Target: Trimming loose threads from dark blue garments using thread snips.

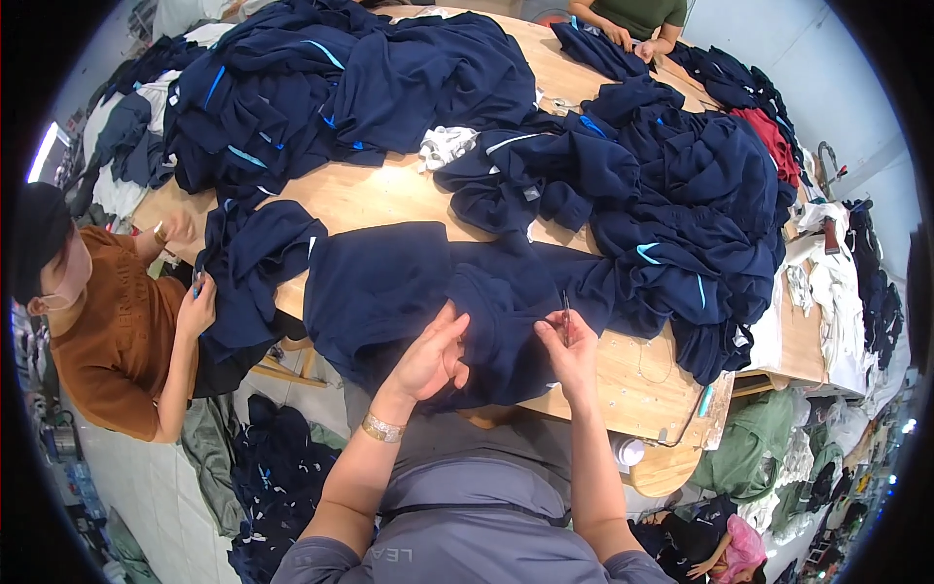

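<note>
In front of me a navy garment lies spread over the near edge of the table, part of it hanging down towards my lap. My left hand is over its near part, fingers apart and nothing seen in them. A patterned bracelet circles that wrist. To the right, my right hand is closed on a small pair of thread snips, with the narrow metal tips pointing up and away. The snips' lower part is hidden in the palm. Folds of the garment lie just beside the right thumb.
Large heaps of navy garments cover the table's far left and right. A white crumpled cloth lies between them. At left, a person in brown handles navy cloth; another in green works across the table.
</note>
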Available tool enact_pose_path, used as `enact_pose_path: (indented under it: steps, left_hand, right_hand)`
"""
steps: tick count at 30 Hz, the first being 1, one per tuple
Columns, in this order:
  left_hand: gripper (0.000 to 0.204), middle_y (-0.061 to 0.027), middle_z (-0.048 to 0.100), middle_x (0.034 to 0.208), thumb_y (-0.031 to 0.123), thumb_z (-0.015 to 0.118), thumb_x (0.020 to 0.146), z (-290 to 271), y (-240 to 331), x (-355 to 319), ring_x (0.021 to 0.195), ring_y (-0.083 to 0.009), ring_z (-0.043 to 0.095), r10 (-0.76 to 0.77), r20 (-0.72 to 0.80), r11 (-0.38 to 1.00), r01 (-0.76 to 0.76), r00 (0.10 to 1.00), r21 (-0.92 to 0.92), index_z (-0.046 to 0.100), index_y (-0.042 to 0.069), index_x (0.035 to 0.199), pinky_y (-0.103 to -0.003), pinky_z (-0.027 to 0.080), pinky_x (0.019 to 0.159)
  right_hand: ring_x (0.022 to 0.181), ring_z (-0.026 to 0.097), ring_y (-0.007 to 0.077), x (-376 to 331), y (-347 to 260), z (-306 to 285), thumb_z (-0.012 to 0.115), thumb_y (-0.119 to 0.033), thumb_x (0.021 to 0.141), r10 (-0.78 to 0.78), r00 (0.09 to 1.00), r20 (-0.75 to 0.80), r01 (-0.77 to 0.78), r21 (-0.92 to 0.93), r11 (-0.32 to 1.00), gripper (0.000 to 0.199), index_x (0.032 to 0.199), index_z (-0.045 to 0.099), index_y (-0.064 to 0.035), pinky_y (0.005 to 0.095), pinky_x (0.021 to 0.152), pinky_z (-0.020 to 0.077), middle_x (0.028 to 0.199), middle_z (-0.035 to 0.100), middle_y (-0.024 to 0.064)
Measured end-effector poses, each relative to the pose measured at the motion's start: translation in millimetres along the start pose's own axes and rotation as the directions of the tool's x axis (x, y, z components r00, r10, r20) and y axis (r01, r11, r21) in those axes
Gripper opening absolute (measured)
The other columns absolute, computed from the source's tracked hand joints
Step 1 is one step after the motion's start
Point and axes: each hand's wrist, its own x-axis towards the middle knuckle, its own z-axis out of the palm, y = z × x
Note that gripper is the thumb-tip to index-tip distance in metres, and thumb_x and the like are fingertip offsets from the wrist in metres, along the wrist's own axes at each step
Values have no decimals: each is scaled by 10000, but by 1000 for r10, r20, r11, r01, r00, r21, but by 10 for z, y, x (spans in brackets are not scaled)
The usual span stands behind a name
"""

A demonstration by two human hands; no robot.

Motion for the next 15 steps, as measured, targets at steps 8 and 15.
enact_pose_path:
  steps: [8, 15]
  left_hand:
    - [639, 18, 520, 960, 58, 569, 874, 111, 28, 39, 653, -22, 493, 38, -29, 976, -31, 999, 214, 209, 95, 1400, -184, 437, 395]
    - [686, 2, 519, 992, 14, 594, 844, 77, 9, 65, 652, -28, 496, 96, -102, 975, -73, 990, 209, 199, 53, 1403, -180, 465, 414]
  right_hand:
    - [552, 311, 3, 6, 79, 7, 666, -84, 828, -39, 998, -56, 39, -15, 999, 133, 852, 553, -19, 165, 499, 257, 627, 402, -89]
    - [659, 460, 22, -24, 1, 172, 609, -52, 863, -150, 969, -197, 111, -195, 974, 94, 906, 542, -2, 168, 592, 374, 769, 542, -17]
